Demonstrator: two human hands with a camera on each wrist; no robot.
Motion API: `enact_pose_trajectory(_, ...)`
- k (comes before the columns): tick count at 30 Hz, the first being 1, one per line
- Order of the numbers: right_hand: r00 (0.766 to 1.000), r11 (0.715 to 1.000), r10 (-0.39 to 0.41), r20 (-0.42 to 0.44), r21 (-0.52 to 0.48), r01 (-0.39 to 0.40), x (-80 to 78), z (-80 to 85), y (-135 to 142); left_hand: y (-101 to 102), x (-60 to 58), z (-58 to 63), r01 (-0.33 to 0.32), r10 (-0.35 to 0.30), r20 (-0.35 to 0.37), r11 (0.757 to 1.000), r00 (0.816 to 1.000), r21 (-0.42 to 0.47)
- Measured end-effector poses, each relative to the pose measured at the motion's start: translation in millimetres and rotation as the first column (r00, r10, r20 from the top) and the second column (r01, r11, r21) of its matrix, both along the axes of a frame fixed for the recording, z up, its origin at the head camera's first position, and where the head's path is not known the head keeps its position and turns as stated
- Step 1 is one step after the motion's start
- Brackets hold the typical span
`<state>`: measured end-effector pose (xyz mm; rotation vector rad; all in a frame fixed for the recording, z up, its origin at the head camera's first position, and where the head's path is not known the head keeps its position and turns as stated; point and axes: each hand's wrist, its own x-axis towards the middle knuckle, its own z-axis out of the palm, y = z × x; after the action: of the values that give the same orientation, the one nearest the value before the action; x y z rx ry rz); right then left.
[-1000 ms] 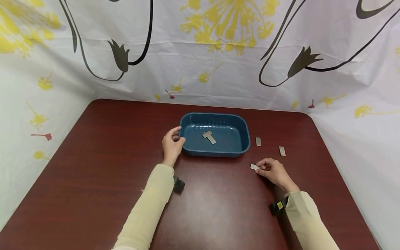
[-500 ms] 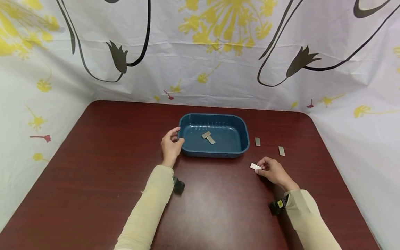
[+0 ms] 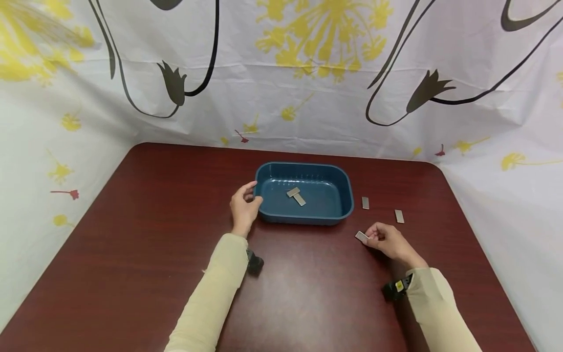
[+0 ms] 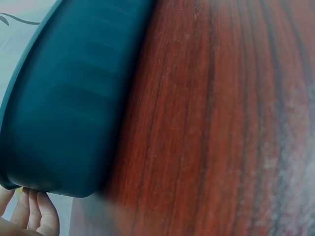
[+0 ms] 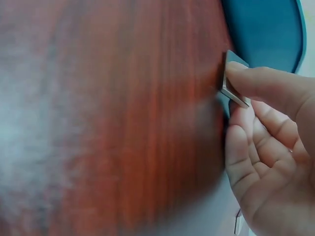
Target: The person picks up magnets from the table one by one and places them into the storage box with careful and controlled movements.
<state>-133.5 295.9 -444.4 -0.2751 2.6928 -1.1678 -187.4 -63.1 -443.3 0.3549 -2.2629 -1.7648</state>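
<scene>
At the left end of the blue plastic basin point(image 3: 303, 220), my left hand point(image 3: 244, 210) holds the rim, with bent fingers against the outer wall. Those fingers point(image 4: 34, 211) show under the basin's end in the left wrist view. My right hand point(image 3: 391, 243) pinches a small, flat, grey rectangular plate point(image 3: 362, 237) between thumb and fingers, just above the table right of the basin. In the right wrist view the plate point(image 5: 231, 83) is tilted, with the thumb across its face. Two similar plates point(image 3: 299, 199) lie touching inside the basin.
Two more grey plates lie on the dark red wooden table: one point(image 3: 365, 203) beside the basin's right end, another point(image 3: 399, 216) farther right, beyond my right hand. A patterned white curtain point(image 3: 228, 98) hangs behind the table's far edge.
The pinched plate has turned slightly in my right fingers, its bright white glare now grey. My left hand stays at the basin. The whole view shifts a little.
</scene>
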Motion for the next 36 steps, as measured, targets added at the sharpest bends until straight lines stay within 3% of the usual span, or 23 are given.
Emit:
enact_pose_trajectory(6,0.999,0.999,0.02,0.03,-0.04,-0.019,-3.1,1.2,1.7,-0.6,-0.4,-0.5,0.004,-0.004,-0.008,1.0,1.0,-0.006)
enact_pose_trajectory(13,0.998,0.998,0.01,0.066,-0.069,-0.005,3.6,2.6,7.7,2.0,1.7,-0.5,0.013,-0.013,-0.002,1.0,1.0,0.011)
enact_pose_trajectory(24,0.997,0.972,0.066,0.043,-0.227,-0.055,7.5,17.8,-2.1,0.2,0.2,2.9,0.016,-0.016,-0.018,1.0,1.0,0.004)
enact_pose_trajectory(36,0.997,0.93,-0.056,-0.059,-0.367,0.03,3.4,29.1,-16.7,1.9,2.6,3.6,0.025,-0.025,-0.016,1.0,1.0,0.004)
